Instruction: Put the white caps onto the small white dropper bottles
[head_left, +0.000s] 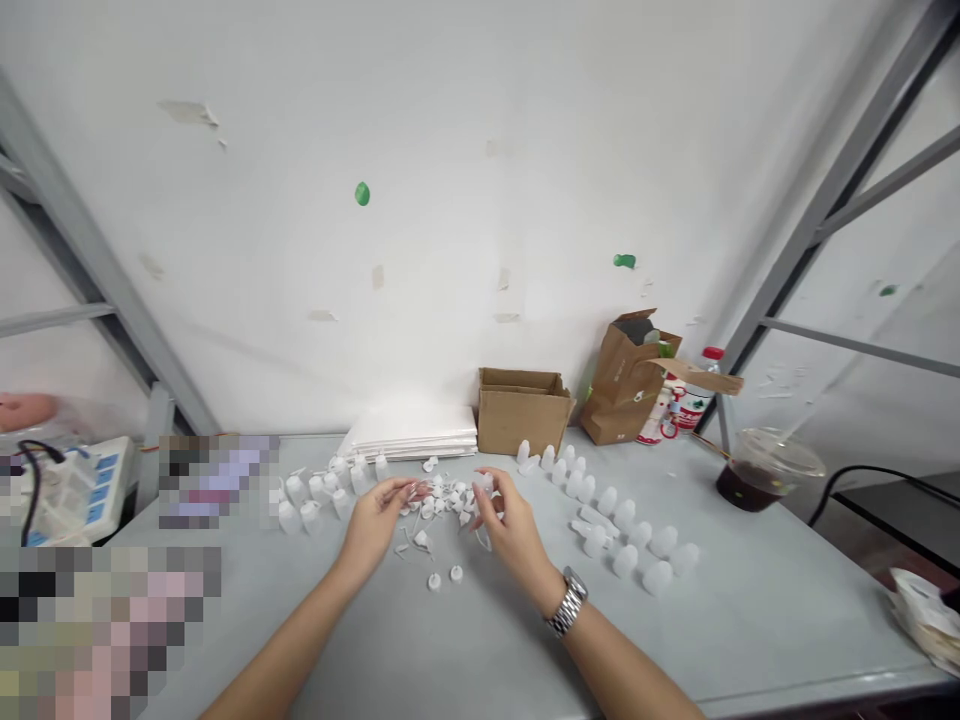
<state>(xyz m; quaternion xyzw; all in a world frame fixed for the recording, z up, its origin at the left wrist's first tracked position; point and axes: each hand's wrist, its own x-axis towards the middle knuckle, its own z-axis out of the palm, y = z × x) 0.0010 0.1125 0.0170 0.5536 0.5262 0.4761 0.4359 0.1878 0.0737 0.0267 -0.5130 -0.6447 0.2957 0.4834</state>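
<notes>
My left hand (379, 522) hovers over a heap of small white caps and nozzles (442, 500) on the grey table (750, 620), its fingertips pinched on a tiny white piece. My right hand (504, 520), with a metal watch (567, 602) on the wrist, pinches a small white bottle (486, 487) just right of the heap. Several small white bottles (630, 545) stand in rows to the right. More white bottles (315, 490) stand to the left. Two loose caps (445, 577) lie between my forearms.
A stack of white sheets (412, 432), an open cardboard box (523, 410) and a brown paper bag (626, 385) sit by the wall. A lidded cup of dark drink (765, 470) stands at the right. A power strip (75, 480) lies far left.
</notes>
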